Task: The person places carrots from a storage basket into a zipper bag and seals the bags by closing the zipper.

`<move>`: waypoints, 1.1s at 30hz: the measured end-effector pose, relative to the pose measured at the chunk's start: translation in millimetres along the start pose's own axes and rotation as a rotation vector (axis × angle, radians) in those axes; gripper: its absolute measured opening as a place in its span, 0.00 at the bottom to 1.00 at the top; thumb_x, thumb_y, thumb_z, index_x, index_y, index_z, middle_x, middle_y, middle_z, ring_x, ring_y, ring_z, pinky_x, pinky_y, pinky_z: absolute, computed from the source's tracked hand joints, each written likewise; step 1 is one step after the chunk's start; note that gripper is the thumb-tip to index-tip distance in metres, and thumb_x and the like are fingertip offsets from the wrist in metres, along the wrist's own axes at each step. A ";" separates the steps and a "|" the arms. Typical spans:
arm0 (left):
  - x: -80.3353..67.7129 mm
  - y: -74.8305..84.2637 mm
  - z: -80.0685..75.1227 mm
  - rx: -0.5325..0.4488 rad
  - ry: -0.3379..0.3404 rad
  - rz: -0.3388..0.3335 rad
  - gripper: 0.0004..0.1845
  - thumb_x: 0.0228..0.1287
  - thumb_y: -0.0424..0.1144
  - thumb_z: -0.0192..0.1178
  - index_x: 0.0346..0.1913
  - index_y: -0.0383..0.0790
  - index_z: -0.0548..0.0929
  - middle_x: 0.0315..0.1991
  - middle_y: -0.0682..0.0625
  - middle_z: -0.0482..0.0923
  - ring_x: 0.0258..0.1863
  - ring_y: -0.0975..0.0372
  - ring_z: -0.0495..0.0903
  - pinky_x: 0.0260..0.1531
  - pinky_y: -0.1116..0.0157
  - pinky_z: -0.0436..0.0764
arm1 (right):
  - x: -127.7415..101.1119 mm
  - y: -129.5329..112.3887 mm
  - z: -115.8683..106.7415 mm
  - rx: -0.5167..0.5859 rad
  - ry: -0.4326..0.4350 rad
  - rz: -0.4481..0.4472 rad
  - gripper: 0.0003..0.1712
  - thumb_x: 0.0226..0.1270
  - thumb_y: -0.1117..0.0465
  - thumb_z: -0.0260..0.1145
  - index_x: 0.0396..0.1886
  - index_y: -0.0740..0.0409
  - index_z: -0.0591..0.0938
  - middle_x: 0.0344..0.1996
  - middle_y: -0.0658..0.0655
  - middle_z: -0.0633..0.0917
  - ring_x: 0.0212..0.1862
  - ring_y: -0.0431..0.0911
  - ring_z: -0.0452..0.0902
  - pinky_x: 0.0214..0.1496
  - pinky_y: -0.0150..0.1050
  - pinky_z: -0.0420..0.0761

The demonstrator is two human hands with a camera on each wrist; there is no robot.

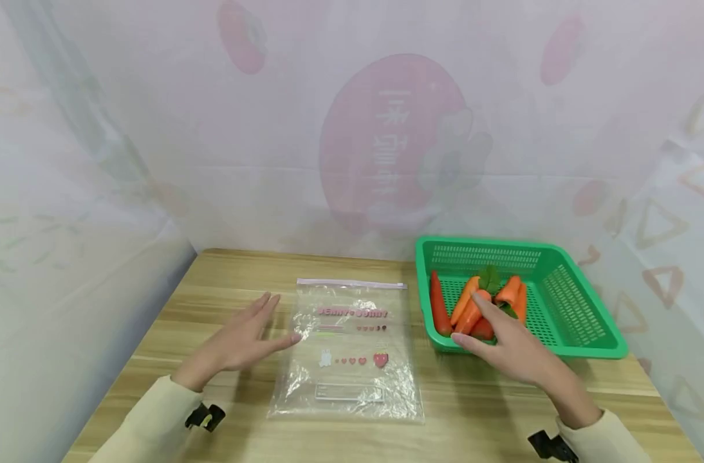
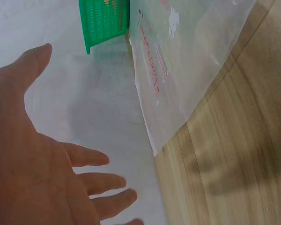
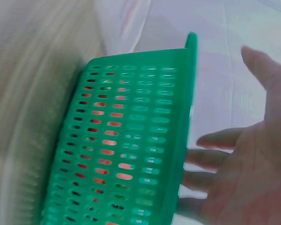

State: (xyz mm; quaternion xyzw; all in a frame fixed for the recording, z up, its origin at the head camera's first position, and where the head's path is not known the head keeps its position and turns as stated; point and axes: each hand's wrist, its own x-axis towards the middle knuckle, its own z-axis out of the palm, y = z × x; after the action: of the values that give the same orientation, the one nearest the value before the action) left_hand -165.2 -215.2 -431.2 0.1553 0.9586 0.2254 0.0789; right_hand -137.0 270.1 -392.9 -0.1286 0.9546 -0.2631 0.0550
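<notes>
- Right hand [image 1: 511, 347] reaching over near rim of green basket [image 1: 589, 321], fingers straight and spread, fingertips at the carrots [image 1: 470, 308]; nothing gripped yet, contact w/ top carrot looks likely but can't tell for sure.
- Carrots piled in left half of basket, approx. five, orange-red, w/ a green leafy bit [image 1: 491, 278] among them; lying lengthwise front to back.
- Basket on worktop [image 1: 224, 283] at right, just beside the zip bag [image 1: 347, 350], not touching.
- Left hand [image 1: 242, 337] flat and spread, fingers straight, hovering low at bag's left edge; a fingertip just at the plastic (touch or not: can't tell).
- Zip bag lying flat in middle of worktop, clear w/ pink print and hearts, zip strip at far end; looks to have nothing inside.
- Left wrist view: open palm [image 2: 33, 164] above the pale backdrop sheet, bag corner [image 2: 178, 93] and basket corner [image 2: 103, 23] beyond.
- Right wrist view: blurred; basket wall [image 3: 126, 140] close beside spread fingers [image 3: 215, 140], orange showing thru slots.
</notes>
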 end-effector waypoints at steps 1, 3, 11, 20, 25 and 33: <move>3.1 -0.9 -1.8 -0.049 -0.029 -0.002 0.56 0.73 0.72 0.52 0.84 0.30 0.50 0.84 0.30 0.46 0.82 0.31 0.51 0.78 0.30 0.54 | 2.9 -0.9 -3.5 0.035 -0.015 0.010 0.58 0.74 0.31 0.63 0.86 0.61 0.51 0.70 0.71 0.76 0.59 0.62 0.81 0.59 0.60 0.82; 10.1 -3.5 -5.9 -0.135 -0.079 -0.012 0.55 0.76 0.69 0.51 0.83 0.26 0.49 0.83 0.27 0.49 0.80 0.30 0.54 0.77 0.32 0.58 | 9.9 -3.3 -10.5 0.096 -0.038 0.019 0.57 0.74 0.33 0.65 0.85 0.64 0.55 0.57 0.73 0.84 0.43 0.59 0.84 0.47 0.51 0.85; 37.7 -9.6 -33.4 -0.346 -0.230 -0.154 0.50 0.76 0.65 0.54 0.75 0.18 0.62 0.75 0.22 0.63 0.75 0.30 0.66 0.71 0.34 0.72 | 54.7 -23.9 -38.7 0.234 -0.097 0.128 0.46 0.76 0.37 0.64 0.78 0.66 0.70 0.74 0.69 0.75 0.75 0.65 0.71 0.71 0.63 0.78; 81.4 -22.8 -52.3 -0.489 -0.288 -0.201 0.40 0.80 0.55 0.56 0.73 0.18 0.67 0.75 0.24 0.66 0.74 0.35 0.71 0.74 0.43 0.73 | 119.1 -52.3 -45.3 0.239 -0.139 0.165 0.21 0.75 0.43 0.68 0.38 0.58 0.88 0.32 0.54 0.84 0.41 0.49 0.80 0.49 0.44 0.84; 95.9 -27.6 -58.3 -0.543 -0.292 -0.235 0.38 0.80 0.54 0.57 0.69 0.18 0.67 0.75 0.21 0.64 0.75 0.36 0.70 0.75 0.46 0.73 | 148.9 -74.3 -31.2 0.271 -0.155 0.195 0.28 0.73 0.49 0.71 0.13 0.49 0.73 0.14 0.42 0.71 0.26 0.37 0.75 0.33 0.33 0.78; 113.5 -27.6 -54.4 -0.554 -0.280 -0.301 0.23 0.80 0.49 0.58 0.29 0.42 0.60 0.76 0.23 0.63 0.74 0.38 0.72 0.74 0.46 0.74 | 177.8 -102.4 19.9 0.146 -0.177 0.317 0.23 0.70 0.51 0.73 0.22 0.55 0.72 0.23 0.52 0.71 0.26 0.46 0.65 0.31 0.42 0.73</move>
State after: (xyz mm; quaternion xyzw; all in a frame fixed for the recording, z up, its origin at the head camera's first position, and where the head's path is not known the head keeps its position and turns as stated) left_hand -291.1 -223.0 -404.8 0.0142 0.8529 0.4395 0.2815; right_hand -282.2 126.7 -363.7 0.0052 0.9327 -0.3074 0.1888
